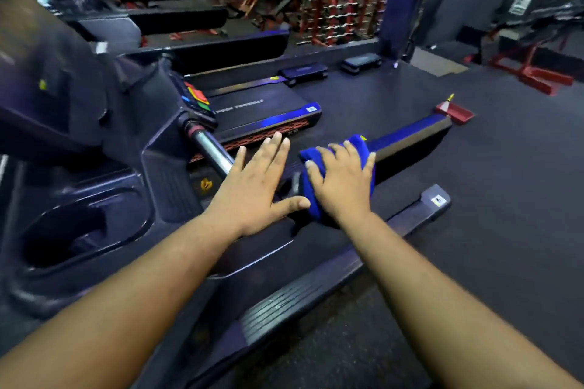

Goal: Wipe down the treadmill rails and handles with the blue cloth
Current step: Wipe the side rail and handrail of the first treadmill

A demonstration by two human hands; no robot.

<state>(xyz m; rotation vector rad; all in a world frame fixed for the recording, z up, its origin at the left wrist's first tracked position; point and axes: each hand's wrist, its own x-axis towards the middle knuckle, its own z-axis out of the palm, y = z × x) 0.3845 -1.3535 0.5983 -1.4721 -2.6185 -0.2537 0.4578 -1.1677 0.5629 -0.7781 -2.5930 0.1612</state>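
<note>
1. The right hand (pixel 343 181) lies over the blue cloth (pixel 316 205), its fingers (pixel 354 151) spread and curving down over the bundle, pressing it onto the treadmill's side rail (pixel 410 140). As I read it, the broad palm keeps the cloth bearing on the rail's top and sides at once.
2. The left hand (pixel 252 189) is flat and open just beside the cloth, fingers straight, thumb reaching toward the blue fabric. It holds nothing and seems only to steady the body over the machine.
3. The cloth is wrapped across the rail near where it meets the console (pixel 94 123), close to the chrome handle bar (pixel 210 150).
4. The rail's long axis runs from the console away to the upper right, ending near a red tray (pixel 456 112) on the floor (pixel 505 199). The cloth lies crosswise to it, so a wipe would likely travel along that line.
</note>
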